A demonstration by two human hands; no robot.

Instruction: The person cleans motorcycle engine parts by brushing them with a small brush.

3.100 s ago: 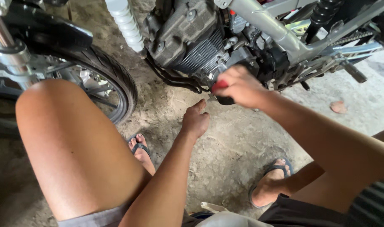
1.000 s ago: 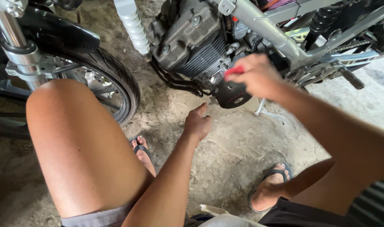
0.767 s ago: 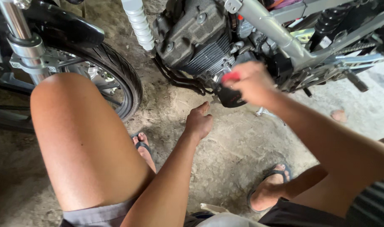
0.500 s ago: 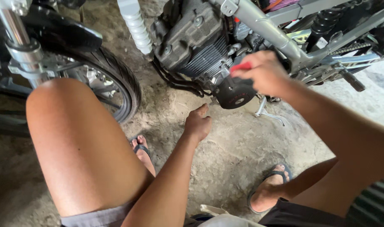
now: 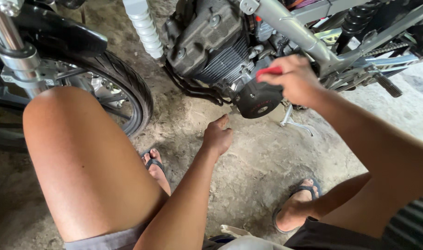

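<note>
Head view: right hand [image 5: 297,81] gripped a red-handled tool [image 5: 269,71] at the engine [image 5: 216,46], upper centre; its round cover [image 5: 258,98] remained fitted; left hand [image 5: 217,137] hung loosely curled, empty.

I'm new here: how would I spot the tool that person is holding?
Start at the motorcycle engine with its dark cooling fins. Just right of it, above the round black cover, the right hand closes around a red-handled tool. It is the only bright red thing among grey metal.
</note>
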